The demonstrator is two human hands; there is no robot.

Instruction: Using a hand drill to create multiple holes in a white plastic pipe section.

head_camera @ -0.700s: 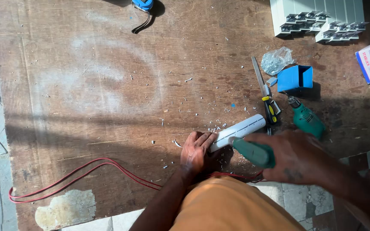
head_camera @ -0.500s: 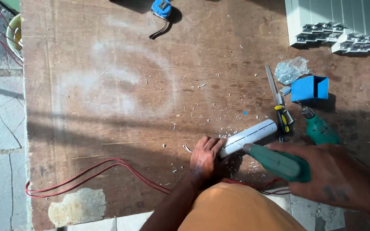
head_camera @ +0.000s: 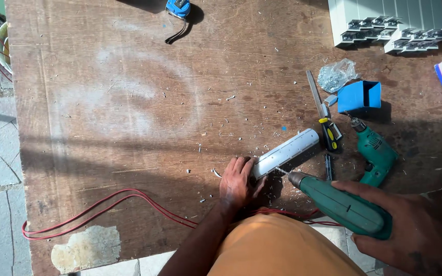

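My left hand (head_camera: pixel 238 181) presses down on the near end of a short white metal profile (head_camera: pixel 288 151) lying diagonally on the brown wooden board (head_camera: pixel 129 102). My right hand (head_camera: pixel 410 230) grips a green electric drill (head_camera: pixel 341 205) whose bit touches the side of the profile near my left fingers. Metal shavings lie scattered around the profile.
A second green drill (head_camera: pixel 374 151), a yellow-handled tool (head_camera: pixel 329 134), a blue box (head_camera: pixel 360 96) and a bag of screws (head_camera: pixel 335 74) lie to the right. White profiles (head_camera: pixel 384 23) sit top right, a blue tape measure (head_camera: pixel 178 9) at top, red cable (head_camera: pixel 103 212) near the front edge.
The view has shifted slightly, so the board sits further right in frame. Both hands keep their hold; the drill tip stays at the profile.
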